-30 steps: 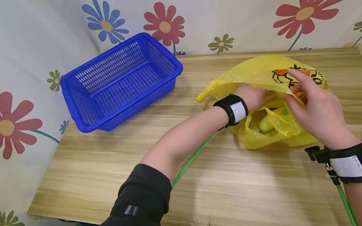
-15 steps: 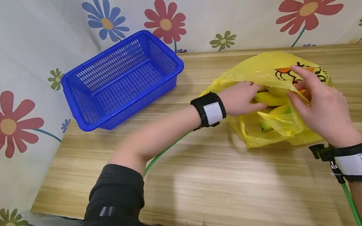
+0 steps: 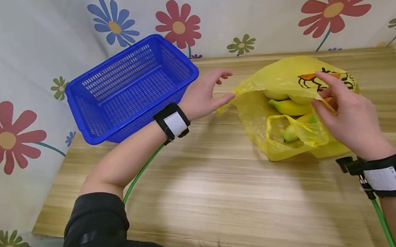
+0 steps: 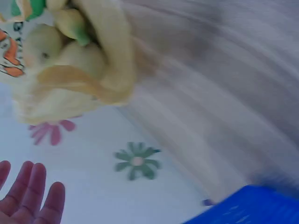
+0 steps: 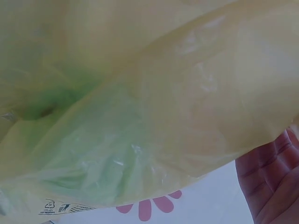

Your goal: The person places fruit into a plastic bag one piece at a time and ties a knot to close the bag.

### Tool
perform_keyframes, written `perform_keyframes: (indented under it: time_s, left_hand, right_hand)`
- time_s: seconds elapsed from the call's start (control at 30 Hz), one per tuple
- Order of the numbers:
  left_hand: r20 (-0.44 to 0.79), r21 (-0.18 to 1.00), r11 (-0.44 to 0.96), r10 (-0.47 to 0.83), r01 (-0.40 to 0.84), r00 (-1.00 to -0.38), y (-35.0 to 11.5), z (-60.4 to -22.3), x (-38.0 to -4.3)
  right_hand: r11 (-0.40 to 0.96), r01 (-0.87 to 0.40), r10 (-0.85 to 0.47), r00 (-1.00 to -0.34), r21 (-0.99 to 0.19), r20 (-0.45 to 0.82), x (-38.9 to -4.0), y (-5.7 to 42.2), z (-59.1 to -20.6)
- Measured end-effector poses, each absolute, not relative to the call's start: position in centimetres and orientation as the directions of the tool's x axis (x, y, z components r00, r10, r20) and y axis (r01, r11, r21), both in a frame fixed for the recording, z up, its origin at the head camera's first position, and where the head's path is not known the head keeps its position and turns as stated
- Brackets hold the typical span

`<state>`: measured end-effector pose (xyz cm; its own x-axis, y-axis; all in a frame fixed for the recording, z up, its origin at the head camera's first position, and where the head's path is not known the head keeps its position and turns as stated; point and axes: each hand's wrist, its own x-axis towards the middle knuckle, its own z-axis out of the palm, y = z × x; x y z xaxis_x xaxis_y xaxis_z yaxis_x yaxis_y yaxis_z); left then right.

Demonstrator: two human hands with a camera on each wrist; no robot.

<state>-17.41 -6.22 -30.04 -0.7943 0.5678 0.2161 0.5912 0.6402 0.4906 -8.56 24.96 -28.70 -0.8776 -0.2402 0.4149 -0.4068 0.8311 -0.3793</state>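
A yellow plastic bag (image 3: pixel 255 121) lies on its side with its mouth spread toward me. Inside show a banana (image 3: pixel 290 107), a yellow-green fruit (image 3: pixel 291 133) and pale rounded fruits, which the left wrist view also shows at the opening. My right hand (image 3: pixel 354 118) pinches the upper edge of the bag's mouth between thumb and fingers. My left hand (image 3: pixel 204 94) is between the bag and the blue basket (image 3: pixel 130 123), fingers spread and holding nothing; in the head view it overlaps the basket's right side. Bag film fills most of the right wrist view.
The blue perforated basket stands at the back left of the wooden table (image 3: pixel 241 199), with nothing in it. A white flower-patterned sheet (image 3: pixel 265 18) hangs behind and at the left. Green cables (image 3: pixel 389 237) trail from both wrists.
My left hand has come out of the bag and moved left to beside the basket, uncovering the banana. The right hand keeps its pinch on the bag's edge, nearly in place.
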Motion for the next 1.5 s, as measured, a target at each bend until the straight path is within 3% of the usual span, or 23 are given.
perform_keyframes:
  time_s: [0.13, 0.3, 0.43, 0.73, 1.0, 1.13, 1.23, 1.33, 1.4, 1.5]
  left_hand:
    - [0.059, 0.518, 0.712, 0.524, 0.474, -0.85, -6.7, -31.7, -18.4]
    - [-0.028, 0.438, 0.764, 0.538, 0.474, -0.842, -6.3, -32.6, -18.6]
    - [-0.023, 0.409, 0.767, 0.551, 0.495, -0.834, -6.0, -32.4, -18.5]
    - [0.027, 0.592, 0.663, 0.551, 0.457, -0.834, -5.6, -31.3, -17.9]
    - [0.098, 0.627, 0.606, 0.561, 0.489, -0.822, -4.6, -30.9, -17.9]
    - [0.117, 0.665, 0.575, 0.55, 0.476, -0.827, -4.3, -30.7, -18.2]
    - [0.129, 0.679, 0.563, 0.542, 0.472, -0.831, -4.4, -30.7, -18.4]
    - [0.132, 0.683, 0.563, 0.531, 0.465, -0.837, -4.5, -30.6, -18.4]
    - [0.133, 0.687, 0.563, 0.523, 0.459, -0.842, -4.5, -30.6, -18.5]
    - [0.133, 0.694, 0.563, 0.512, 0.449, -0.848, -4.6, -30.6, -18.4]
  right_hand:
    - [0.832, -0.404, -0.238, -0.879, -0.38, 0.413, -8.5, 25.0, -28.7]
    - [0.834, -0.402, -0.24, -0.881, -0.377, 0.407, -8.5, 25.0, -28.6]
    - [0.839, -0.394, -0.238, -0.886, -0.376, 0.397, -8.5, 25.1, -28.5]
    - [0.84, -0.386, -0.233, -0.891, -0.381, 0.389, -8.4, 25.1, -28.4]
    - [0.851, -0.401, -0.239, -0.871, -0.339, 0.429, -7.8, 25.1, -28.2]
    - [0.828, -0.476, -0.274, -0.804, -0.296, 0.527, -6.8, 24.4, -27.5]
    - [0.753, -0.615, -0.371, -0.69, -0.233, 0.622, -6.1, 23.2, -27.0]
    - [0.674, -0.722, -0.493, -0.596, -0.154, 0.634, -5.7, 21.8, -27.0]
    - [0.662, -0.736, -0.555, -0.61, -0.144, 0.565, -5.8, 21.0, -27.3]
    - [0.728, -0.669, -0.585, -0.72, -0.15, 0.374, -6.3, 20.7, -28.2]
